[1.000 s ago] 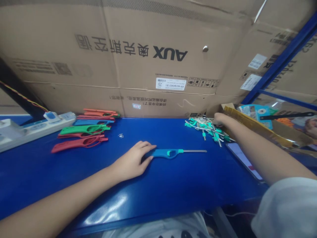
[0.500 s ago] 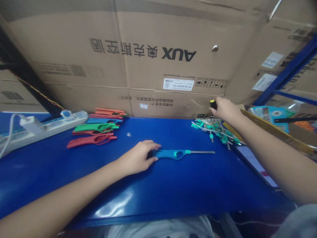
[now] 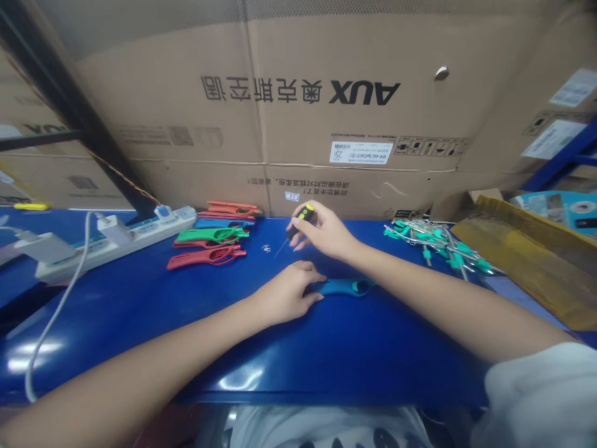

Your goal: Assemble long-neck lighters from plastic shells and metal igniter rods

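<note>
My left hand (image 3: 291, 292) grips the handle end of a blue gas lighter (image 3: 341, 287) that lies flat on the table; its far end is hidden behind my right forearm. Above the lighter, my right hand (image 3: 323, 231) is closed round a black and yellow screwdriver (image 3: 302, 219). The thin shaft slants down to the left, its tip close to a few tiny screws (image 3: 265, 248) on the table.
Red, green, blue and orange lighter handles (image 3: 212, 236) lie stacked at left, beside a white power strip (image 3: 121, 242) with plugs and a cable. Metal tubes with teal parts (image 3: 433, 239) are heaped at right, near a yellow-brown taped box (image 3: 527, 267). Cardboard (image 3: 298, 37) stands behind.
My right hand has brought the screwdriver from the heap of metal tubes leftward, near the tiny screws. My left hand still grips the lighter. The view has turned a little left.
</note>
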`<state>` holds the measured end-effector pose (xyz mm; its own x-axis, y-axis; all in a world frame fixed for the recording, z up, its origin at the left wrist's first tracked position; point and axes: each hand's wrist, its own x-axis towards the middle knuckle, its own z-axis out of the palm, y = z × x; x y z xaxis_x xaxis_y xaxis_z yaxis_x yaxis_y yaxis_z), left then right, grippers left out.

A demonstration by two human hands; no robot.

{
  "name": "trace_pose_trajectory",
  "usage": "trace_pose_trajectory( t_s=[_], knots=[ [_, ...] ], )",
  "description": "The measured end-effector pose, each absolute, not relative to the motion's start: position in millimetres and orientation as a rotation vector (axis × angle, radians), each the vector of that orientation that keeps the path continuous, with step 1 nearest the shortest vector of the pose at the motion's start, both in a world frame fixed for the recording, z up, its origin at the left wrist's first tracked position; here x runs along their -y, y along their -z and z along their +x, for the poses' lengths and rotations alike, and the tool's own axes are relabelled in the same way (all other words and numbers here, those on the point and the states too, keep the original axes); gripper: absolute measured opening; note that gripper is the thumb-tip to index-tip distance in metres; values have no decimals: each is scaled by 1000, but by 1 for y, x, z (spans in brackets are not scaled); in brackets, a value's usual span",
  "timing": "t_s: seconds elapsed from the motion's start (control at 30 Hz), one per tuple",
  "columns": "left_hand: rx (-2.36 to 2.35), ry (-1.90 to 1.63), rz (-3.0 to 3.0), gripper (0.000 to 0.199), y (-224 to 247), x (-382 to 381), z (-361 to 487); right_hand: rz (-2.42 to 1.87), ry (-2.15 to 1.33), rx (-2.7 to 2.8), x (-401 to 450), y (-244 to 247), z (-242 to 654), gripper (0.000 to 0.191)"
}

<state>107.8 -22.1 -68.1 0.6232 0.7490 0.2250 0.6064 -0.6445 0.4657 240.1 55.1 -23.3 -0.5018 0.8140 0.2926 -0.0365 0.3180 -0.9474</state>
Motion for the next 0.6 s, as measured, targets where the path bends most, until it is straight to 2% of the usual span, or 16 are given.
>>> trace_pose_trajectory(
  t_s=[0.13,0.6],
  knots=[
    [-1072,-616,2508,23,70,23,108,-641,-1330,1820,-55,31,224,11],
    [-1094,-564,2538,27,71,27,108,-597,-1267,1795,-65,43,226,19]
  ],
)
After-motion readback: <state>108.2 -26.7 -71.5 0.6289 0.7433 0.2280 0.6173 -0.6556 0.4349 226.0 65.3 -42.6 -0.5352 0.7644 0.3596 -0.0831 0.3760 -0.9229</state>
